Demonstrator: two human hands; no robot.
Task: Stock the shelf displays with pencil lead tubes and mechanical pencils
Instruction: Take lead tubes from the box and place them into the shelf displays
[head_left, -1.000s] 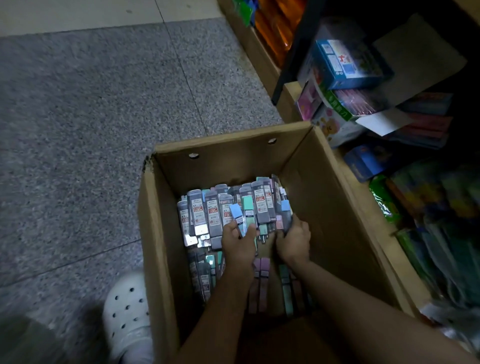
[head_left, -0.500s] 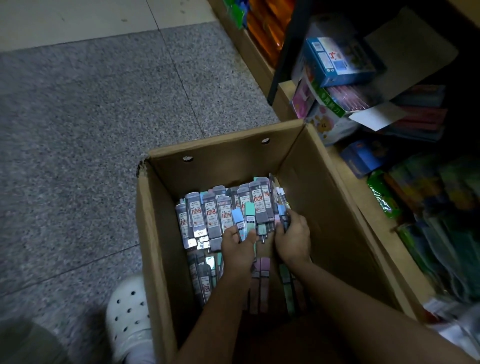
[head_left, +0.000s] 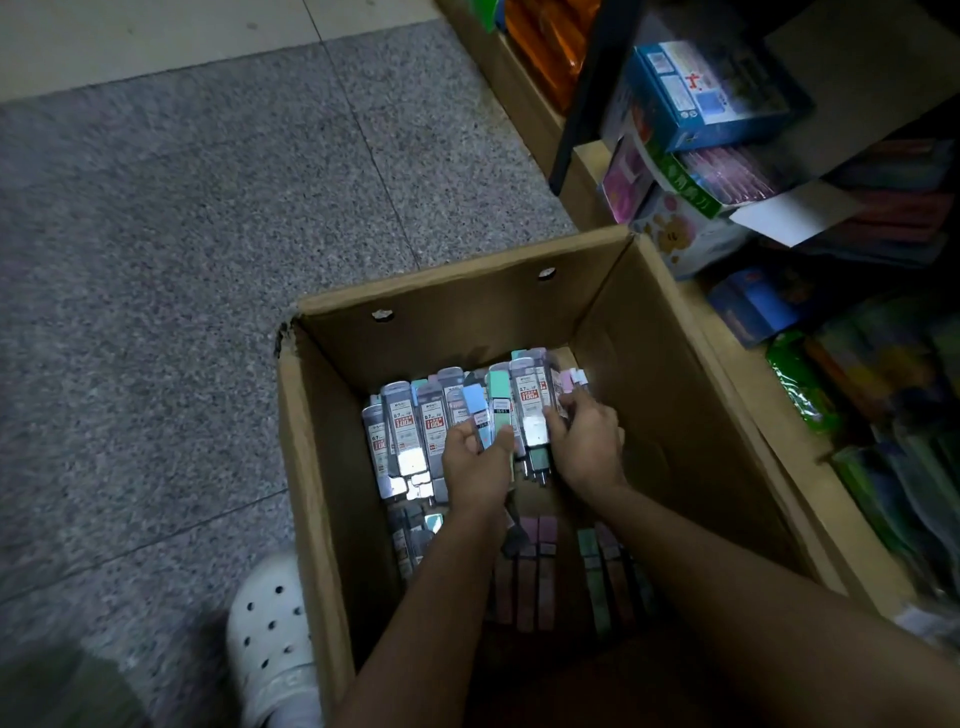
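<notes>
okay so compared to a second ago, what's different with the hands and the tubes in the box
Little changed. Both hands shifted slightly toward the far wall of the cardboard box. The left hand keeps pinching the blue and green pencil lead tubes, now lifted a little higher; the right hand still grips the bunch beside them. The white shoe and the shelf are unchanged.

Under you lies a speckled grey stone floor, cut by thin joint lines, with a paler tile strip along its far edge. An open cardboard box stands directly on it, pushed up close beside the low wooden shelf to your right. Just left of the box, your white perforated clog rests on the floor, touching the box wall.
</notes>
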